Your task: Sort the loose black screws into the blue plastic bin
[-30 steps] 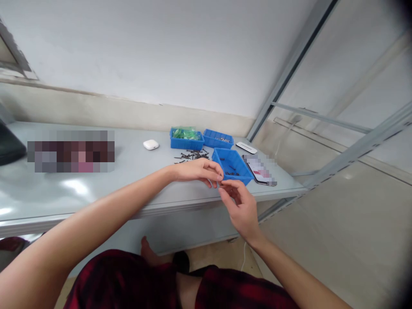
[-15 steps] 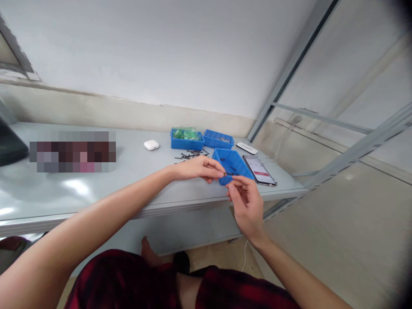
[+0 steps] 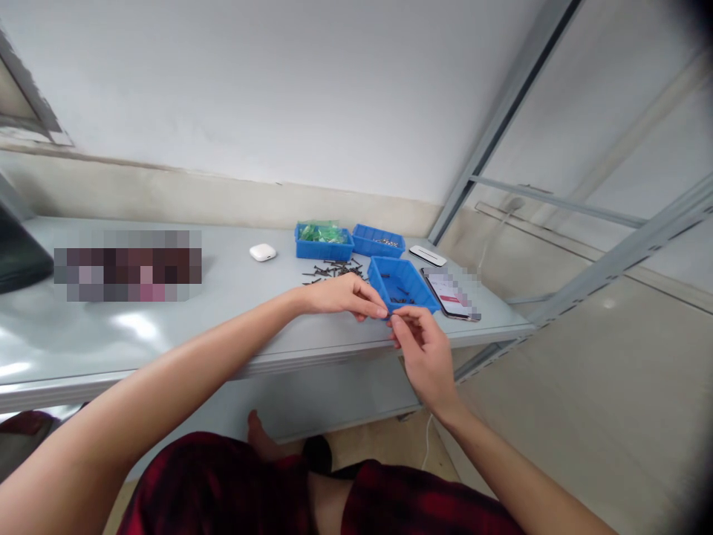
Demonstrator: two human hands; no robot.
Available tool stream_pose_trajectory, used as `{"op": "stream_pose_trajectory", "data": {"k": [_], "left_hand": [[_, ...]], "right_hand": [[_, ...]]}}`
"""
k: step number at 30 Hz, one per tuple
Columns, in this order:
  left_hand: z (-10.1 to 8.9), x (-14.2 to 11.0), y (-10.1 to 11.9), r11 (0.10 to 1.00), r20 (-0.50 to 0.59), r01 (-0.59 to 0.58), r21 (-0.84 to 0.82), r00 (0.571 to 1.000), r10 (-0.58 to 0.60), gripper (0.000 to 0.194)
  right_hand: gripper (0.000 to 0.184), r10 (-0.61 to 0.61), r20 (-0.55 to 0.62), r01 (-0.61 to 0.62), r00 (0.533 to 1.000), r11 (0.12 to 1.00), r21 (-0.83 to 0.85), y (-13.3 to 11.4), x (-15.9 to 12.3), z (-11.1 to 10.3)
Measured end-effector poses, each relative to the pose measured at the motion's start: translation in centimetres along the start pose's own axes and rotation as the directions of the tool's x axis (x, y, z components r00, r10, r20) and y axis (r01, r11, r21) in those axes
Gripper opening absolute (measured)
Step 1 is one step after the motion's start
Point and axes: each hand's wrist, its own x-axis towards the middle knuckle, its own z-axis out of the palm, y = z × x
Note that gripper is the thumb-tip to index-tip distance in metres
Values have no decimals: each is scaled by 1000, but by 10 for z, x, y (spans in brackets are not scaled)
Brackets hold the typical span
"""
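My left hand [image 3: 350, 296] and my right hand [image 3: 423, 349] meet fingertip to fingertip over the near edge of a blue bin [image 3: 402, 281]. Both pinch. Between the left fingertips is a small dark piece that looks like a screw, now mostly hidden. What my right thumb and forefinger grip is too small to make out. Several dark screws [image 3: 402, 301] lie inside the bin. A pile of loose dark screws [image 3: 337, 269] is spread on the grey shelf just beyond my left hand.
Behind stand a blue bin [image 3: 323, 247] of green plastic bags and another blue bin [image 3: 379, 240] with small shiny parts. A phone [image 3: 452, 293] and a flat white device [image 3: 428, 256] lie right. A white earbud case [image 3: 263, 253] sits left. A metal upright [image 3: 501, 134] rises at right.
Half a second ago my hands were slightly apart, with a dark piece showing at the left fingertips. My right fingertips have since come back against the left ones. The bins have stayed put.
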Motion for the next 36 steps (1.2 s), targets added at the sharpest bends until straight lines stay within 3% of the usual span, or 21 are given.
{"op": "stream_pose_trajectory", "data": {"k": [7, 13, 20, 22, 25, 28, 31, 36], "left_hand": [[-2, 0, 0, 1000, -30, 2, -18, 1000, -3, 25], [-5, 2, -5, 996, -90, -73, 45, 993, 77, 25], [-3, 3, -6, 991, -108, -83, 103, 990, 94, 32], [-6, 3, -6, 980, -165, -94, 175, 979, 123, 36], [-17, 3, -13, 901, -320, -56, 430, 924, 210, 43], [-33, 3, -25, 687, -364, 91, 721, 893, 265, 38], [-46, 0, -32, 568, -312, 133, 812, 922, 230, 36], [-52, -5, -34, 555, -221, 110, 824, 966, 137, 28]], "right_hand": [[20, 4, -65, -3, 998, 1000, 17, 0, 4, -2], [20, -9, -54, 10, 998, 1000, 12, -2, 3, -1], [22, -8, -63, 7, 998, 1000, -26, 0, 5, -2], [22, -18, -76, 14, 997, 999, -42, 0, 5, -3], [22, -57, -104, 47, 993, 995, -91, -2, 6, -7], [22, -156, -161, 121, 975, 971, -206, -3, 12, -15], [24, -251, -199, 169, 947, 920, -355, 1, 24, -23], [24, -315, -105, 220, 943, 831, -511, 18, 36, -28]]}}
